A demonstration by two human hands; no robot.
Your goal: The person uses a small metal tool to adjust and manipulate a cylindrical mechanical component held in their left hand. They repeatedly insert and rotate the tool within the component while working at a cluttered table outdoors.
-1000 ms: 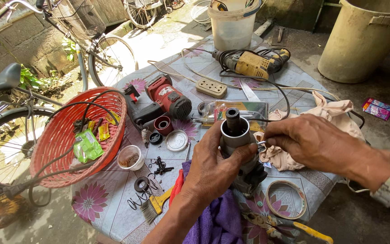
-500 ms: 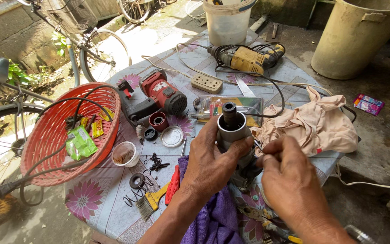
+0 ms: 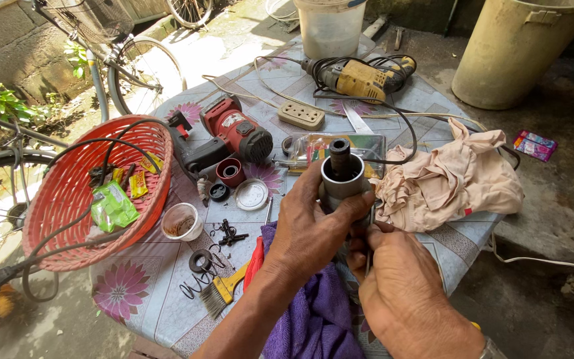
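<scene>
From my feed, the left hand [image 3: 313, 229] was wrapped round a grey metal motor housing [image 3: 343, 183], fingers curled tight on its cylindrical body, a dark shaft sticking up from the top. The housing was held upright above the table's near edge, just left of the beige rag [image 3: 450, 179]. The right hand [image 3: 400, 292] sat right below, touching the left, thumb & fingers pinched on a thin metal tool [image 3: 369, 242] — looked like a screwdriver shaft — run up along the housing's side; tip hidden, couldn't tell what it met.

A purple cloth [image 3: 313, 319] lay under both wrists. On the flowered tablecloth [image 3: 134, 292]: red angle grinder [image 3: 230, 133] approx. mid-table, yellow drill [image 3: 360, 78] farther back w/ its black cord looped, white power strip [image 3: 301, 115] between them. Near the left forearm — small brush [image 3: 224, 292], red-handled tool [image 3: 255, 262], coil spring [image 3: 197, 286], black screws [image 3: 228, 233], a small cup [image 3: 182, 221], white lid [image 3: 252, 194]. Red woven basket [image 3: 54, 213] at the table's left edge held green & yellow packets. Bicycle [image 3: 8, 153] stood beside it.
</scene>
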